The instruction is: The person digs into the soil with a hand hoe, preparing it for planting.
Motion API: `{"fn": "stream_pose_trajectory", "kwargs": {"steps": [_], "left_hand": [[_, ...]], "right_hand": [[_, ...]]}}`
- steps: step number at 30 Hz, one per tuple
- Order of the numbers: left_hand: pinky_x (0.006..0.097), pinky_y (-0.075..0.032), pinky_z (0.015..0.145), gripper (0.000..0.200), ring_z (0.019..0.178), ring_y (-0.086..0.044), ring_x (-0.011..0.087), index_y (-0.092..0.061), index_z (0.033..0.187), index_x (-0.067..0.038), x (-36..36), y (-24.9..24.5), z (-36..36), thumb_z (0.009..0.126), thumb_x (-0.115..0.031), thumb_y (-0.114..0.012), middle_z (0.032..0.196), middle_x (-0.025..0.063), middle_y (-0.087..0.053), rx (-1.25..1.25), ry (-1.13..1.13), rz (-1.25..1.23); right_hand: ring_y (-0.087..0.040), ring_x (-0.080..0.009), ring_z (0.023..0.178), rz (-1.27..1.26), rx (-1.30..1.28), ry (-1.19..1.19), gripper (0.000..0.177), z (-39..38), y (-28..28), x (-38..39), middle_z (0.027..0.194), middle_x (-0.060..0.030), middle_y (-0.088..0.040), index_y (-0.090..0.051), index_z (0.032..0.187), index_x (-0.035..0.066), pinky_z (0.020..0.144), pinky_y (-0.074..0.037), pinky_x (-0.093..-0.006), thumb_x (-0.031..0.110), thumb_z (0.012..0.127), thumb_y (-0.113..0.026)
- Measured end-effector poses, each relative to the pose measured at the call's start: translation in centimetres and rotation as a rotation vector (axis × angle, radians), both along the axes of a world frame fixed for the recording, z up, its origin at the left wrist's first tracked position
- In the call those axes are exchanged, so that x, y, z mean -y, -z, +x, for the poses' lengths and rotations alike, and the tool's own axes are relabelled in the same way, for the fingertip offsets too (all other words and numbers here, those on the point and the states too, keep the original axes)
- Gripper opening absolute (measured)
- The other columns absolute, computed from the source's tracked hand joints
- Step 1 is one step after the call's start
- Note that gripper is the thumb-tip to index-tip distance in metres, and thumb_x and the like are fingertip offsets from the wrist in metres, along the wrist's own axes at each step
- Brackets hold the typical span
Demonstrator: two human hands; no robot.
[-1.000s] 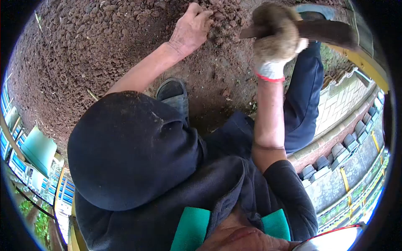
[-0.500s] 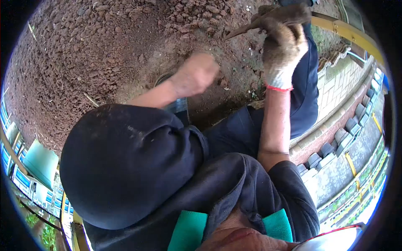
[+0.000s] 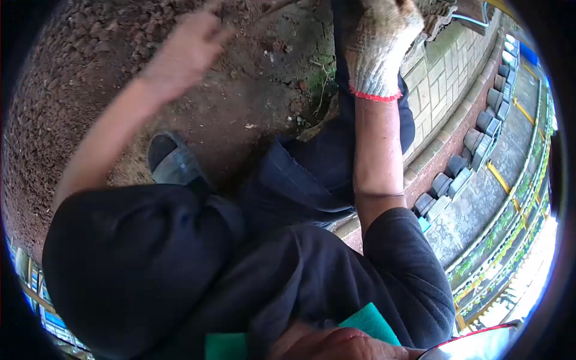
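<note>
Two hands are up at the far edge of my view. My left hand is bare and smeared by motion blur. As far as I can make out, its fingers are stretched out loosely with nothing between them. It hangs over the soil, and I cannot tell whether it touches the ground or floats just above it.

My right hand wears a dirty knit glove with a red cuff. It is curled into a tight fist, knuckles toward me, and whatever it grips runs out of the top of the frame, so I cannot say what it is. A thin brown sliver pokes in at the top edge, between the two hands. It lies roughly crosswise and points toward the left hand. It may belong to what the fist holds, but that is only a guess.

Crumbly red-brown soil fills the upper left. It lies straight under the left hand and well to the left of the gloved one, so the bare hand is plainly the nearer of the two. A small green tuft grows at the soil's edge, just beside the gloved wrist.

Below the left forearm sits my dark shoe. To the right of the raised arm, a paved brick border curves away, with a row of grey blocks along its lower side.
</note>
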State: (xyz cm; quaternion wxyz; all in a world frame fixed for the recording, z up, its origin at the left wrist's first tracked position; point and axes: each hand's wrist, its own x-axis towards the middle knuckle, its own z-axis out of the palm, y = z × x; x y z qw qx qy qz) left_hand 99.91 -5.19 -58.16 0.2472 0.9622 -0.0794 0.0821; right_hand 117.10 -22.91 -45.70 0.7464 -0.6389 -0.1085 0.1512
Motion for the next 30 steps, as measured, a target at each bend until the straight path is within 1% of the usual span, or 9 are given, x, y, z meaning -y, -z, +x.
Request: {"fn": "stream_pose_trajectory", "kwargs": {"steps": [4, 7, 12, 14, 19, 24, 27, 29, 30], "left_hand": [[0.0424, -0.044, 0.107, 0.044, 0.124, -0.051, 0.0327, -0.056, 0.125, 0.004, -3.4, -8.4, 0.3, 0.082, 0.002, -0.064, 0.117, 0.0181, -0.053, -0.246, 0.273, 0.176], [0.0413, -0.044, 0.108, 0.046, 0.124, -0.050, 0.0334, -0.055, 0.125, 0.004, -1.3, -9.6, 0.4, 0.080, -0.001, -0.065, 0.116, 0.0166, -0.053, -0.346, 0.690, 0.402], [0.0425, -0.038, 0.114, 0.039, 0.131, -0.045, 0.0340, -0.059, 0.118, 0.001, 9.2, -4.5, 2.8, 0.081, -0.007, -0.062, 0.124, 0.0168, -0.051, -0.074, 1.013, 0.493], [0.0454, -0.039, 0.112, 0.030, 0.128, -0.046, 0.0339, -0.071, 0.099, -0.004, 14.1, -0.2, 2.5, 0.080, -0.025, -0.060, 0.115, 0.0116, -0.053, 0.072, 0.918, 0.230], [0.0479, -0.039, 0.109, 0.026, 0.127, -0.046, 0.0390, -0.067, 0.096, -0.001, 18.8, 5.1, 2.2, 0.076, -0.017, -0.060, 0.117, 0.0185, -0.052, 0.067, 0.255, -0.058], [0.0502, -0.047, 0.092, 0.018, 0.101, -0.059, 0.0388, -0.063, 0.088, 0.002, 11.5, 4.2, 6.6, 0.075, -0.008, -0.060, 0.092, 0.0171, -0.054, 0.324, -0.002, -0.066], [0.0489, -0.048, 0.087, 0.011, 0.093, -0.058, 0.0362, -0.061, 0.083, 0.000, 4.2, 5.3, 7.8, 0.075, -0.006, -0.059, 0.092, 0.0173, -0.054, -0.014, -0.145, 0.365], [0.0384, -0.039, 0.063, 0.034, 0.065, -0.045, 0.0199, -0.036, 0.080, -0.011, -3.2, 7.3, 8.0, 0.098, -0.031, -0.057, 0.072, 0.0059, -0.034, -0.024, -0.527, 0.059], [0.0441, -0.040, 0.067, 0.039, 0.070, -0.047, 0.0200, -0.039, 0.081, -0.011, -5.4, 3.2, 7.6, 0.094, -0.038, -0.063, 0.074, 0.0073, -0.039, -0.259, -0.539, -0.055]], "right_hand": [[-0.067, -0.0203, 0.085, -0.002, 0.099, 0.018, 0.021, 0.4, -1.0, 2.0, 0.099, -0.0121, -0.069, -0.062, 0.112, -0.001, 0.080, -0.055, -0.0326, 0.004, 0.092, -0.058], [-0.067, -0.0203, 0.084, 0.039, 0.107, 0.037, 0.021, -0.3, -1.6, 3.8, 0.097, -0.0119, -0.068, -0.062, 0.111, -0.001, 0.078, -0.054, -0.0324, 0.007, 0.092, -0.058], [-0.066, -0.0201, 0.081, 0.085, 0.117, 0.094, 0.021, -0.7, -2.1, 6.8, 0.093, -0.0115, -0.067, -0.062, 0.109, 0.000, 0.075, -0.054, -0.0322, 0.011, 0.092, -0.058], [-0.066, -0.0201, 0.080, 0.101, 0.115, 0.111, 0.021, -0.8, -1.9, 7.7, 0.092, -0.0113, -0.067, -0.061, 0.108, 0.001, 0.073, -0.053, -0.0321, 0.012, 0.092, -0.059], [-0.065, -0.0199, 0.077, 0.153, 0.141, 0.115, 0.021, -0.8, -1.7, 8.5, 0.088, -0.0109, -0.066, -0.061, 0.107, 0.002, 0.070, -0.052, -0.0318, 0.017, 0.092, -0.059], [-0.065, -0.0198, 0.074, 0.152, 0.117, 0.123, 0.023, 1.6, -0.5, 7.7, 0.085, -0.0105, -0.065, -0.061, 0.105, 0.002, 0.067, -0.051, -0.0316, 0.021, 0.092, -0.059], [-0.064, -0.0197, 0.073, 0.205, 0.119, 0.088, 0.024, 0.7, -1.1, 7.1, 0.083, -0.0102, -0.064, -0.061, 0.104, 0.003, 0.065, -0.051, -0.0314, 0.023, 0.092, -0.059], [-0.064, -0.0197, 0.072, 0.248, 0.105, 0.053, 0.024, 0.1, -1.7, 6.0, 0.081, -0.0100, -0.064, -0.061, 0.103, 0.003, 0.064, -0.051, -0.0313, 0.025, 0.092, -0.059], [-0.064, -0.0197, 0.071, 0.270, 0.093, 0.028, 0.025, -0.1, -2.1, 5.2, 0.081, -0.0100, -0.064, -0.061, 0.103, 0.003, 0.063, -0.050, -0.0312, 0.026, 0.092, -0.059]]}}
